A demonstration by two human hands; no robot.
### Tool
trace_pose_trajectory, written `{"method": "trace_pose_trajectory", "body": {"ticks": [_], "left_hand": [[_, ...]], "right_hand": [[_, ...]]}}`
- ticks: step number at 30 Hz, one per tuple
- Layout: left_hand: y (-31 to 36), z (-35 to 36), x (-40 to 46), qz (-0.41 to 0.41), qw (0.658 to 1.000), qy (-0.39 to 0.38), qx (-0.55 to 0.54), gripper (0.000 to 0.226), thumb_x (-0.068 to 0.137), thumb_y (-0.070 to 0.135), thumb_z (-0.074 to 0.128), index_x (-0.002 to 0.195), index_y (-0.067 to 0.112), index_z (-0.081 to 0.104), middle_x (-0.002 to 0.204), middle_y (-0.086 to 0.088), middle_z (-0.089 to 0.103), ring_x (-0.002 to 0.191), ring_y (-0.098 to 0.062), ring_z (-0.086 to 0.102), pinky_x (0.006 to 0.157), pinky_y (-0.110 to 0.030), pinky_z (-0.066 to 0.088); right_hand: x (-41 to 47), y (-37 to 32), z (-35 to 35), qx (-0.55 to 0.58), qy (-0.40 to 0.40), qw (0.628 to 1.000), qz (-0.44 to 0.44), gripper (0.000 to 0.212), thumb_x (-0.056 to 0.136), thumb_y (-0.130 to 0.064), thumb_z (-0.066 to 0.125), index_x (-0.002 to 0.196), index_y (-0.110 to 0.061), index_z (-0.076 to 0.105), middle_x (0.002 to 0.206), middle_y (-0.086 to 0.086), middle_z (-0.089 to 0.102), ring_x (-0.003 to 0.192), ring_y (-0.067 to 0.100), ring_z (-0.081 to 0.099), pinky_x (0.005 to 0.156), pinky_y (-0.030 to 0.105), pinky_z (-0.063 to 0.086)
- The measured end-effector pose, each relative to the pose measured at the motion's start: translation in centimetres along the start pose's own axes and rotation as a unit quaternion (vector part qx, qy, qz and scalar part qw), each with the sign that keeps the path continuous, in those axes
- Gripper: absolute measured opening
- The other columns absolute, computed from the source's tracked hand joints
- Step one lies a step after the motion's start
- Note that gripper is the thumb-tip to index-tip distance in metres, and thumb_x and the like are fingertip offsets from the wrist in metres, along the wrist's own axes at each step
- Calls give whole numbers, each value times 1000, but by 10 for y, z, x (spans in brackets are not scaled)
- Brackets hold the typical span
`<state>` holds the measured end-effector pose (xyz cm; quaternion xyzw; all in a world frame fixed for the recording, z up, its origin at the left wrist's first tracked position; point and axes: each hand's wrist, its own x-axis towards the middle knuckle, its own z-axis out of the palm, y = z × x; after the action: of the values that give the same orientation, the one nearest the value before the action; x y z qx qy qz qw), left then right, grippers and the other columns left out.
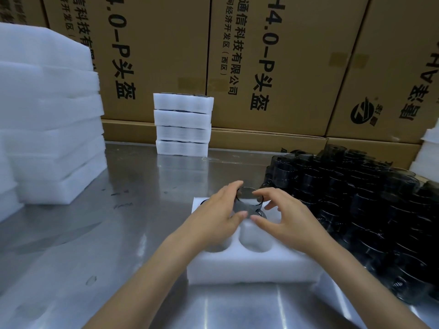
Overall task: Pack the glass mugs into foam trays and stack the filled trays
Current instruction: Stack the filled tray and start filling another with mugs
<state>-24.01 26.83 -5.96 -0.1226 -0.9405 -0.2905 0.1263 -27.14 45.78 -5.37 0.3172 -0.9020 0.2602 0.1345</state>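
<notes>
In the head view, both hands meet over the middle of the foam tray (247, 267) that lies on the steel table (99, 233): the left hand (219, 210) and the right hand (282, 218) each have curled fingers pinching the rim and wall of one glass mug (248, 199), which sits partly down in a mid-row pocket. The step looks like seating that mug, and it would go best with an even downward press from both sides so the glass slides straight into the foam rather than jamming on a tilt (the handle's position is too blurred to tell, so turning the mug to suit the pocket may be needed). The two nearest pockets are open and unfilled; a dark rim shows in a far pocket behind the left hand. The mug itself is clear, smoky-tinted glass with a thin dark rim, short and cylindrical. To the right, just beside the tray, lies a dense heap of loose mugs (356, 205); at the back stands a stack of filled trays (183, 124), and at left a pile of foam slabs (52, 129).
</notes>
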Motion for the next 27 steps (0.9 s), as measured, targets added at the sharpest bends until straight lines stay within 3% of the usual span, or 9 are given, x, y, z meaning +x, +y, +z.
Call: {"method": "trace_pose_trajectory", "body": {"ticks": [4,8,12,17,21,23,25,27], "left_hand": [[0,-4,-5,14,999,-11,37,64,97,45,43,151,30,12,155,15,19,141,-6,20,108,-23,23],[2,-9,-13,47,997,-21,54,59,98,43,39,151,30,15,157,16,12,142,3,6,109,-15,8],[2,-8,-12,34,985,-104,135,52,100,39,30,149,23,24,159,8,10,145,-4,4,114,-24,4],[2,-7,-12,37,985,-101,136,55,99,44,30,150,26,20,159,10,11,145,-3,5,113,-22,3],[1,-4,-14,33,995,-38,83,52,97,47,36,147,34,27,152,21,25,141,3,15,110,-17,10],[2,-9,-17,22,998,48,-43,39,97,39,45,136,36,46,135,28,45,123,3,45,104,-14,28],[2,-13,-20,5,970,163,-180,24,96,27,51,115,36,62,113,27,59,92,5,60,82,-5,40],[-3,-16,-20,-27,945,231,-232,22,96,21,51,107,31,67,107,22,64,97,10,56,74,0,37]], "right_hand": [[-1,-4,-2,-4,-17,1000,3,64,76,-75,42,134,-49,36,124,-36,40,110,-11,44,92,23,42],[0,-6,-2,-29,-60,998,-9,71,81,-73,29,146,-46,21,147,-39,11,134,-17,9,107,17,17],[4,-4,1,-57,-165,984,19,58,93,-62,31,147,-42,23,150,-34,7,123,-25,-3,99,12,7],[4,-1,2,-61,-175,983,11,55,95,-60,30,147,-45,23,151,-34,6,121,-25,-3,98,11,6],[5,-2,2,-28,-118,993,10,51,93,-59,33,142,-44,34,148,-32,24,131,-18,10,106,17,16],[7,0,0,-8,-40,999,9,45,94,-53,38,136,-38,46,140,-25,43,134,-5,27,109,26,28],[14,6,-8,-1,59,998,10,35,95,-42,45,126,-30,57,127,-16,56,124,5,43,102,30,37],[28,17,-23,-23,137,990,26,31,95,-35,49,122,-24,61,121,-8,61,117,11,49,95,30,39]]}}
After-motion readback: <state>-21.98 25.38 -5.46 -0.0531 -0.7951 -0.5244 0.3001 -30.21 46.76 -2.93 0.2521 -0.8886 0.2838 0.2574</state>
